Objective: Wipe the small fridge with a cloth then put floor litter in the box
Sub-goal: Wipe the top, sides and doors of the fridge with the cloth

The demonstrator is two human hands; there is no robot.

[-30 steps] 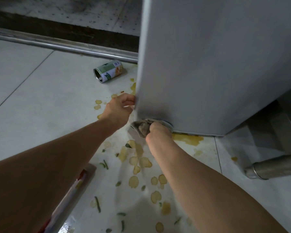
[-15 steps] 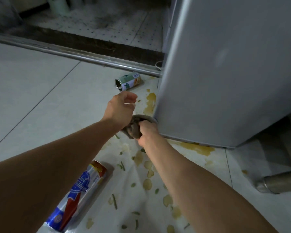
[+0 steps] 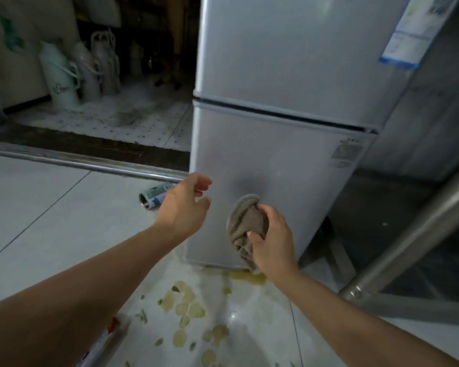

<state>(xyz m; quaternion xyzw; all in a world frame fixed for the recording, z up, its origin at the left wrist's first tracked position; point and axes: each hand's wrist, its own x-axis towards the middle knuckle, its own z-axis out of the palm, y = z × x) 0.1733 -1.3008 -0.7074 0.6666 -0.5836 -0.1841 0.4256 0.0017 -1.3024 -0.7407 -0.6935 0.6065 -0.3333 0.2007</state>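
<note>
Our right hand (image 3: 272, 242) grips cloth (image 3: 245, 223) against fridge (image 3: 276, 160) lower door; left hand (image 3: 183, 207) relaxed, holding nothing, near left edge.

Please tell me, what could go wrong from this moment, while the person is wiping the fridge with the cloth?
1. The yellow spill and the chip litter lie on the glossy floor just under the fridge; a foot could slip or spread them.
2. The cloth in the right hand hangs low near the spill and might soak it up, then smear the door.
</note>
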